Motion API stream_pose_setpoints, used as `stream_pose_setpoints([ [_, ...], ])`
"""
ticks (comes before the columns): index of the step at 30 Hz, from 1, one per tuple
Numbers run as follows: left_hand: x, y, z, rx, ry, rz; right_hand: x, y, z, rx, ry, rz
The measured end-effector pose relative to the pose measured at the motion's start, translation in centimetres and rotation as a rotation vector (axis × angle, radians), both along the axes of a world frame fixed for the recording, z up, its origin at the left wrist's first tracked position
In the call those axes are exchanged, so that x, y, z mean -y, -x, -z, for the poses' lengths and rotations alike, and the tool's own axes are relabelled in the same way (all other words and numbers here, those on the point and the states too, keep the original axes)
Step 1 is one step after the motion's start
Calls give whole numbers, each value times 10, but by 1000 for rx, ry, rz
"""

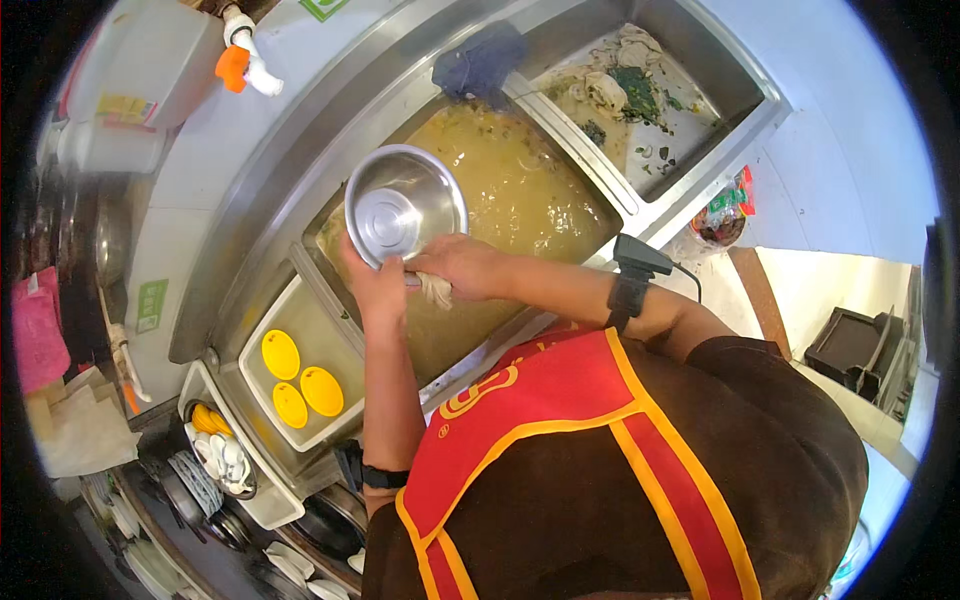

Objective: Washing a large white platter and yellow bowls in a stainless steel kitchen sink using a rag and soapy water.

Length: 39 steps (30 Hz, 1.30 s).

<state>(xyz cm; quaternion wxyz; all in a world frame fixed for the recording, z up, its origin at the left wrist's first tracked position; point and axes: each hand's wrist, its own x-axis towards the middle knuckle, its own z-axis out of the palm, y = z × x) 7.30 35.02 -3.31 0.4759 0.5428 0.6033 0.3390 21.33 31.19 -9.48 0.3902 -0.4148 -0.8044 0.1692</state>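
A round stainless steel bowl (390, 217) is tilted above the middle sink basin, its inside facing up towards me. My left hand (375, 289) grips the bowl's near rim from the left. At the rim's lower right is my right hand (461, 266), closed on a pale wet cloth (435, 291) that hangs below its fingers; the far side of its grip is hidden. Murky yellowish water (495, 180) with bubbles and food bits fills the basin beneath both hands. Three yellow oval pieces (322, 390) lie in a white rectangular tub (259, 397) of water on the left.
The right basin (739, 112) holds rags and leafy scraps. A dark blue cloth (484, 64) lies over the divider's far end. A tap with an orange handle (234, 67) juts from the wall. Left stands a container with white spoons (225, 461); a food packet (724, 214) lies at right.
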Motion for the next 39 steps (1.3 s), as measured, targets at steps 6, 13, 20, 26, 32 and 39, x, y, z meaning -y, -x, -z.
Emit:
stream_pose_setpoints([
  [6, -9, 29, -42, 321, 291, -62, -12, -26, -34, -355, 315, -5],
  [13, -2, 68, 34, 722, 545, -267, -29, -49, -47, -1610, 1073, -211],
  [20, 2, 75, 38, 1163, 257, -194, -44, -49, 44, -984, 1119, 35],
  [26, 16, 94, 48, 1038, 261, -219, 2, -34, 115, 606, 297, 274],
  [32, 22, 84, 49, 895, 318, -278, -7, -33, 163, 792, 878, -153],
  [39, 11, 54, 33, 596, 220, -264, -19, -34, 8, -502, 1016, -79],
])
